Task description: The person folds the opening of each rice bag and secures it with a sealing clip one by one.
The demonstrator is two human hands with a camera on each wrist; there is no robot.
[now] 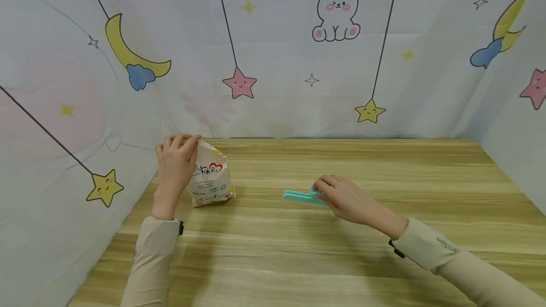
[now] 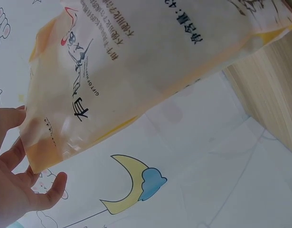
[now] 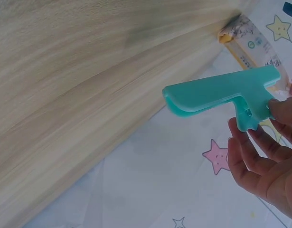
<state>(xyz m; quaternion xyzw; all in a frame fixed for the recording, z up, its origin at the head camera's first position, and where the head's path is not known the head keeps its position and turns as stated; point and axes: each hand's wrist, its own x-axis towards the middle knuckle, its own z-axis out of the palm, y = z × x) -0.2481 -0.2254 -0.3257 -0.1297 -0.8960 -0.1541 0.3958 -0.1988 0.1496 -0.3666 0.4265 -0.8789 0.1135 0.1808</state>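
On the left of the head view my left hand (image 1: 175, 167) pinches the top edge of a white and yellow printed food bag (image 1: 210, 179). The bag stands upright, its bottom at the wooden table. In the left wrist view, thumb and fingers meet at one corner of the bag (image 2: 136, 66), while another finger sticks out free. My right hand (image 1: 350, 200) holds a turquoise bag clip (image 1: 298, 196), right of the bag and apart from it. The right wrist view shows thumb and fingers pinching the handles of the clip (image 3: 217, 90), its long bar pointing away from the palm.
The wooden table (image 1: 264, 250) reaches back to a white cloth backdrop (image 1: 281, 108) printed with stars, a moon and a rabbit. Cloth also hangs along the left and right sides. A dark strap piece (image 1: 396, 249) sits at the right wrist.
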